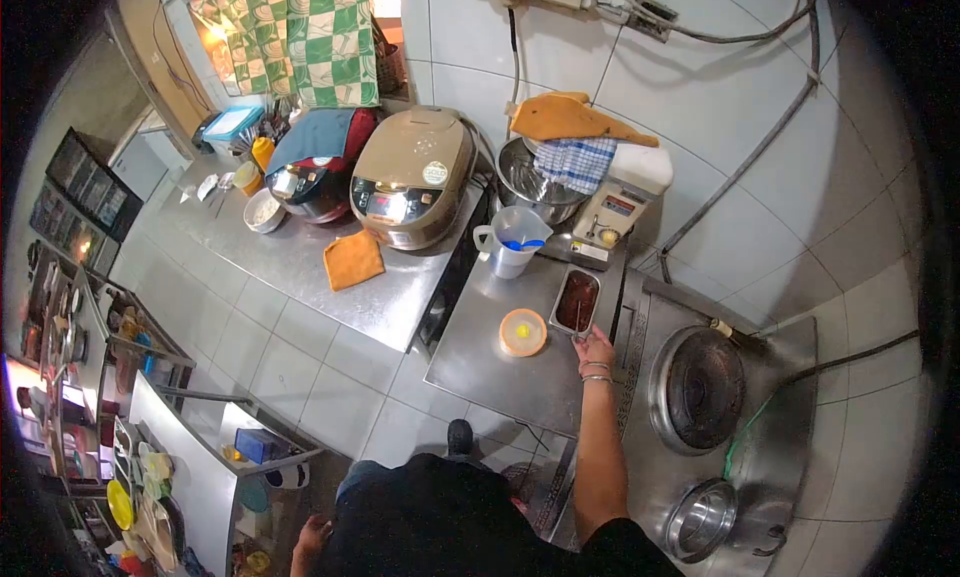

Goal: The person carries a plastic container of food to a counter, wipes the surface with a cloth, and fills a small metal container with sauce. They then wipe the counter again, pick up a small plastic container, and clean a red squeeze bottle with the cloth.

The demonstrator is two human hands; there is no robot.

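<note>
My right hand (593, 349) is at the near end of a rectangular metal tray (577, 299) of dark red-brown sauce, its fingers closed around something I cannot make out; a thin handle stands in the sauce. Left of it sits a round orange-rimmed tub (522, 332) with something yellow inside. Behind the tub stands a clear measuring jug (512, 241) with a blue item in it. My left hand (316, 530) hangs low beside my body, away from the counter, its fingers partly curled and too small to read.
Two rice cookers (412, 177) and an orange cloth (353, 260) are on the left counter. A mixer (625, 192) with a metal bowl stands by the wall. On the right are a stove with a dark wok (704, 387) and metal bowls (702, 519). Shelves (185, 447) stand at the lower left.
</note>
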